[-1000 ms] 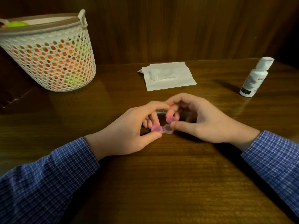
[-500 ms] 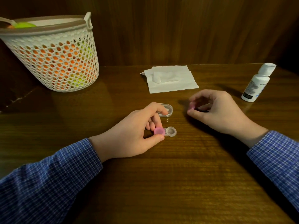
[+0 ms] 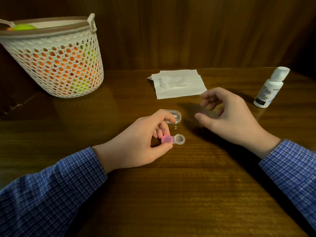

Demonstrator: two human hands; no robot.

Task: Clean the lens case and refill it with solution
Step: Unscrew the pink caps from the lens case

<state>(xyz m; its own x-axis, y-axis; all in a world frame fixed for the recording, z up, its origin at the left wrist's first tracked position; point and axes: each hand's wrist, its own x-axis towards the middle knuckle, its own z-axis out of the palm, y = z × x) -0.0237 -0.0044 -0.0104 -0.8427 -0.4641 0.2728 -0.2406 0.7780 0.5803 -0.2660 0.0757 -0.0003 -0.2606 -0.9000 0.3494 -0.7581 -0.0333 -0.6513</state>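
Note:
A clear lens case (image 3: 178,139) lies on the wooden table (image 3: 171,194). Its left well wears a pink cap (image 3: 166,139); its right well stands uncapped. My left hand (image 3: 136,142) pinches the capped end between thumb and fingers. A second pink cap (image 3: 201,114) lies on the table by the thumb tip of my right hand (image 3: 225,115), which hovers there with loosely curved fingers and holds nothing. The white solution bottle (image 3: 268,88), its cap on, stands at the far right.
A white tissue (image 3: 177,84) with a small wad on it lies behind my hands. A small clear plastic container (image 3: 177,116) sits just beyond my left index finger. A white mesh basket (image 3: 56,57) of orange and green balls stands at the back left, against the wooden wall.
My right hand took the pink cap off the case's right well, carried it right and back, and let go of it on the table. My left hand kept its hold on the case.

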